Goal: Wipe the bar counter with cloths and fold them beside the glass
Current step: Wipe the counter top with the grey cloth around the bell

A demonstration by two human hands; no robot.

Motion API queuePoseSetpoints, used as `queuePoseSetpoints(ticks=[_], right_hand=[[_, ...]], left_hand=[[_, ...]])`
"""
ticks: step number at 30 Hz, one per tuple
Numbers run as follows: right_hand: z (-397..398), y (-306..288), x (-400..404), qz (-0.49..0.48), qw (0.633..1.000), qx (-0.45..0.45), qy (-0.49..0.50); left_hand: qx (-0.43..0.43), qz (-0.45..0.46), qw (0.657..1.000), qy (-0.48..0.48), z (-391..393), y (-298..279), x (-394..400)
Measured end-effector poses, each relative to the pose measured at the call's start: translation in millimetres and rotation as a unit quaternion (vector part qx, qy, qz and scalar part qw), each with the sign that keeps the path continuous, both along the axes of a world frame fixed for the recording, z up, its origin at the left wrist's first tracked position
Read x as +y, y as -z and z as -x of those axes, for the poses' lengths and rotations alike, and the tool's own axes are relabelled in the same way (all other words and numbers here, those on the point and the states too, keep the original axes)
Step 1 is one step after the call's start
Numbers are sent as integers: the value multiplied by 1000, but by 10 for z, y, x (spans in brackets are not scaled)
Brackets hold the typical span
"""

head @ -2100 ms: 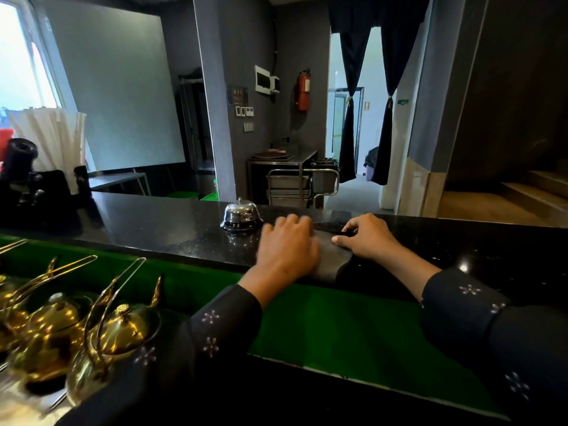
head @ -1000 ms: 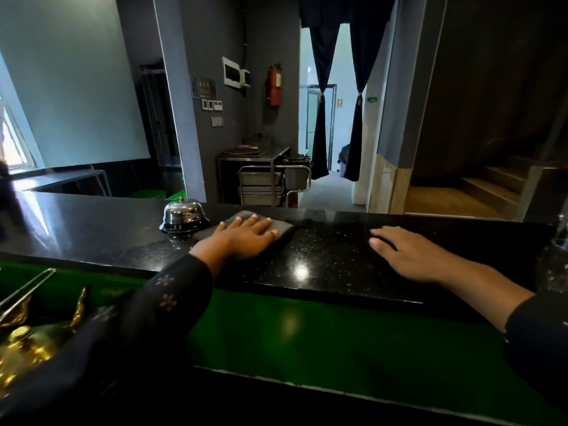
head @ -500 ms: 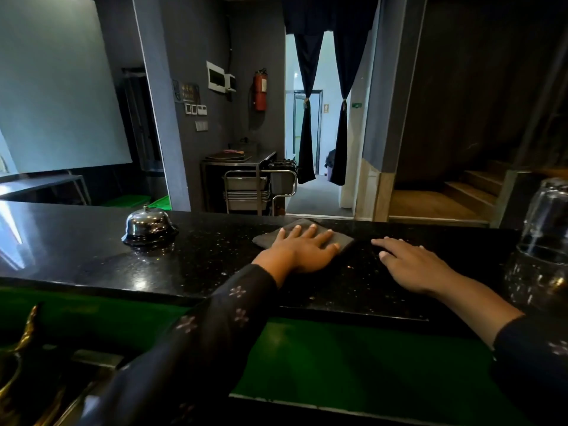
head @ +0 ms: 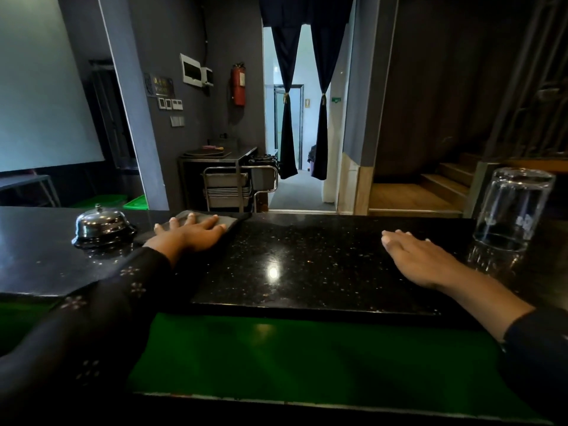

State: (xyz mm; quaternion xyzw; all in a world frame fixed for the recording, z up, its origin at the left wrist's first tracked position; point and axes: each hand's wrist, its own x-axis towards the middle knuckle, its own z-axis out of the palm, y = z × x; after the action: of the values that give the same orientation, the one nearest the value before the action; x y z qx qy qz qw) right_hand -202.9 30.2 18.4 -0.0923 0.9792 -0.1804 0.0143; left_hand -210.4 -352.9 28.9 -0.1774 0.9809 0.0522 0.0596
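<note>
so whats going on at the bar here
A person is wiping the black bar counter. The left hand presses flat on a grey cloth just right of a metal call bell. The right hand rests flat and empty on the counter, beside an upturned glass. No folding has begun.

The bar counter (head: 307, 256) is polished black stone, glossy and flecked with pale specks, mirroring a lamp between the two hands. Under the spread fingers (head: 196, 221) of the left hand (head: 187, 236) lies a grey cloth (head: 227, 221), matt and soft-looking. Just left of those fingers a bell (head: 100, 222) shows shiny chromed metal. Just right of the right hand (head: 415, 256), flat on bare stone, the glass (head: 513, 207) is clear and smooth. The left sleeve (head: 101, 305) is dark matt fabric with small pale flowers.
</note>
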Motion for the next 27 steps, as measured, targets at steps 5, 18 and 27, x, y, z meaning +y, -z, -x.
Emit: queuePoseSetpoints(ticks=[5, 18, 27], right_hand=[[28, -7, 24, 64, 998, 3, 9], [-23, -196, 443, 247, 969, 16, 9], [-96, 44, 1033, 23, 999, 0, -33]], left_hand=[[18, -3, 995, 98, 209, -11, 1083], [41, 10, 979, 198, 184, 121, 1261], [17, 6, 1000, -7, 242, 78, 802]])
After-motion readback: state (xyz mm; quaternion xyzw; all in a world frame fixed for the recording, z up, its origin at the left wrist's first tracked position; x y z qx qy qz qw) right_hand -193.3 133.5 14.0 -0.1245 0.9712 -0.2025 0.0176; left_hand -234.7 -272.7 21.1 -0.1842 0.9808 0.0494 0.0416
